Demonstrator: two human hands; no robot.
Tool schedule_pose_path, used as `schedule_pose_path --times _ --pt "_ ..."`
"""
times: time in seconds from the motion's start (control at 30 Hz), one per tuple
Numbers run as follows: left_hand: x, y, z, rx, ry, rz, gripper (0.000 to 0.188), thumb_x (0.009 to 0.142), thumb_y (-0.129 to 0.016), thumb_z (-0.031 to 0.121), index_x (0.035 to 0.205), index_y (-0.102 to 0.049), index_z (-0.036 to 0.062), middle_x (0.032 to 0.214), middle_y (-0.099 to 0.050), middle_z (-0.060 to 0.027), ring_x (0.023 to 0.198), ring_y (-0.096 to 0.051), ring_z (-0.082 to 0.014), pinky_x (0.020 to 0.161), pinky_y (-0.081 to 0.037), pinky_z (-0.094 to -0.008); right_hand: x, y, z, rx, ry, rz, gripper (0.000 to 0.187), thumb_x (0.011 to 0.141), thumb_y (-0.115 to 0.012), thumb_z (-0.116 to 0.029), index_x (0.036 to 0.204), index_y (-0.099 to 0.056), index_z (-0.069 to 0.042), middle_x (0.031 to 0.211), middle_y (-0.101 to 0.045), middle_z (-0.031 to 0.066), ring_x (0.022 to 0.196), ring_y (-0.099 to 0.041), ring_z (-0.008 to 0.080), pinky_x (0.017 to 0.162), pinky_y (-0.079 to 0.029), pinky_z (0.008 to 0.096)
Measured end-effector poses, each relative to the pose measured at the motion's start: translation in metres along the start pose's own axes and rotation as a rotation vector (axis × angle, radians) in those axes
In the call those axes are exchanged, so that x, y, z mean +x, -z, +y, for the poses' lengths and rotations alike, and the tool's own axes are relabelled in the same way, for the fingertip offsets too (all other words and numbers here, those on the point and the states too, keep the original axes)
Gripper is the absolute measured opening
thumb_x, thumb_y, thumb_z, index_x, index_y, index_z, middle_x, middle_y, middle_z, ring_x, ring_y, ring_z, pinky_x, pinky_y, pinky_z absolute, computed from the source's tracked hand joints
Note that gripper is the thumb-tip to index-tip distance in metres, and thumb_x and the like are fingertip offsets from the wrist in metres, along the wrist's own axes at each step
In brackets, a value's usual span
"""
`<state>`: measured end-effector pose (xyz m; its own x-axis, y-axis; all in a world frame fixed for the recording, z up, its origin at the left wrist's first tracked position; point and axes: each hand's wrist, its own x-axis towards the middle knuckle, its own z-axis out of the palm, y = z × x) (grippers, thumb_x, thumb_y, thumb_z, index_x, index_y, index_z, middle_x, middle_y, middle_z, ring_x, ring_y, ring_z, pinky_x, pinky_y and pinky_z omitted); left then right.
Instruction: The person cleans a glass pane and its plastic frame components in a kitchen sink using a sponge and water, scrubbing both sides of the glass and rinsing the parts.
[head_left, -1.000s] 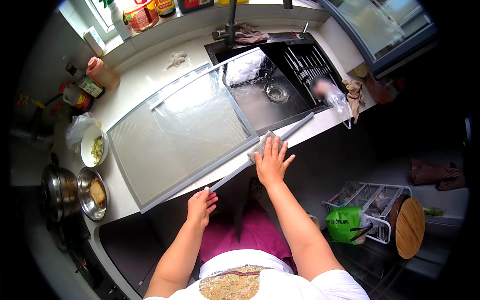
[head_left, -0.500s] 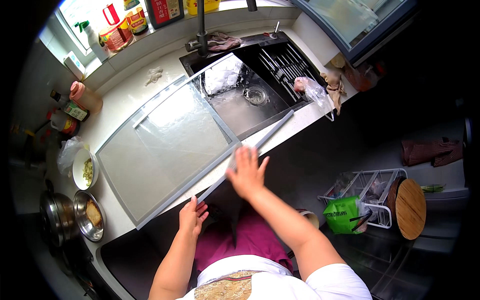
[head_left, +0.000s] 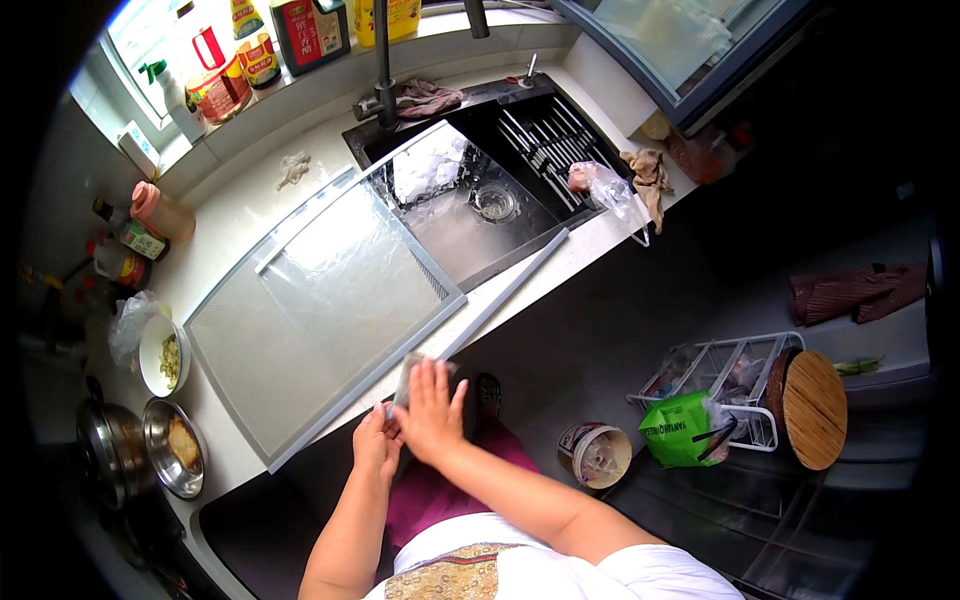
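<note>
A slim grey bar (head_left: 505,297) runs slantwise along the counter's front edge; whether it edges a clear pane I cannot tell. My left hand (head_left: 374,442) is closed round its near lower end. My right hand (head_left: 432,408) lies over the bar close beside the left, fingers stretched, pressing what looks like a grey cloth (head_left: 411,372) against it. Most of the cloth is hidden under the palm. Behind the bar, a grey-framed translucent shelf panel (head_left: 315,325) lies on the counter. A pale strip (head_left: 300,236) slants across its far part.
Behind the panel is a black sink (head_left: 475,250) with white foam, a drain and a rack of rods. A white bowl (head_left: 150,355) and a metal bowl (head_left: 160,472) stand at the counter's left end. On the floor at right are a bucket (head_left: 572,455) and a white wire rack (head_left: 765,425).
My right hand has slid down along the bar toward my left hand, taking the grey cloth with it. My left hand still holds the bar's end. The whole view has shifted slightly.
</note>
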<state>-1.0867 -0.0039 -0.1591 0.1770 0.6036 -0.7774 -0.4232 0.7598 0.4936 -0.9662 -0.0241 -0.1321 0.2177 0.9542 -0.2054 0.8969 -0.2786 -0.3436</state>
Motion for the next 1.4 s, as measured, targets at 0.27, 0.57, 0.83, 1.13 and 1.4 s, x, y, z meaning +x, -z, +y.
schedule_pose_path --times 0.27,0.57,0.83,1.13,1.4 --pt "-0.012 -0.011 0.01 -0.043 -0.022 -0.012 0.025 0.093 -0.055 0.026 0.099 -0.06 0.0021 0.084 -0.065 -0.0098 0.075 -0.061 -0.0183 0.075 -0.05 -0.0317 0.02 -0.007 0.021 0.364 -0.358 0.326 0.077 0.093 -0.047 -0.04 0.143 -0.013 0.008 0.149 -0.004 0.0307 0.138 -0.004 0.0457 0.11 -0.009 0.0541" --pt "-0.028 -0.022 0.026 -0.044 -0.035 -0.091 0.022 0.093 -0.055 0.022 0.097 -0.061 0.0009 0.085 -0.067 -0.0104 0.075 -0.063 -0.0168 0.076 -0.05 -0.0302 0.039 0.002 0.013 2.079 -0.706 0.139 0.028 0.096 -0.052 -0.025 0.114 -0.052 -0.005 0.102 -0.058 0.0028 0.092 -0.055 0.0148 0.085 -0.043 0.0314" --pt "-0.062 -0.045 0.061 0.023 -0.088 -0.115 0.02 0.092 -0.056 0.02 0.095 -0.062 0.0015 0.083 -0.067 -0.0103 0.075 -0.064 -0.0175 0.075 -0.052 -0.0311 0.017 0.073 0.003 2.599 -0.592 -0.087 0.038 0.078 -0.058 -0.005 0.114 -0.05 0.001 0.109 -0.056 0.0104 0.105 -0.052 0.023 0.097 -0.04 0.0369" --pt "-0.068 -0.051 0.068 0.03 -0.067 -0.098 0.019 0.092 -0.055 0.02 0.092 -0.063 0.0026 0.081 -0.067 -0.0088 0.072 -0.063 -0.0164 0.074 -0.052 -0.0305 -0.002 0.077 0.031 2.565 -0.569 -0.357 0.032 0.086 -0.05 -0.017 0.115 -0.055 -0.002 0.109 -0.06 0.0117 0.107 -0.055 0.0271 0.098 -0.041 0.042" --pt "-0.065 -0.048 0.065 0.071 -0.065 -0.059 0.02 0.092 -0.056 0.022 0.094 -0.062 0.0028 0.082 -0.067 -0.0084 0.074 -0.062 -0.0155 0.075 -0.051 -0.0306 0.002 0.042 0.046 2.664 -0.452 -0.635 0.029 0.089 -0.06 -0.03 0.103 -0.06 -0.005 0.101 -0.064 0.0106 0.096 -0.062 0.0234 0.087 -0.053 0.0368"
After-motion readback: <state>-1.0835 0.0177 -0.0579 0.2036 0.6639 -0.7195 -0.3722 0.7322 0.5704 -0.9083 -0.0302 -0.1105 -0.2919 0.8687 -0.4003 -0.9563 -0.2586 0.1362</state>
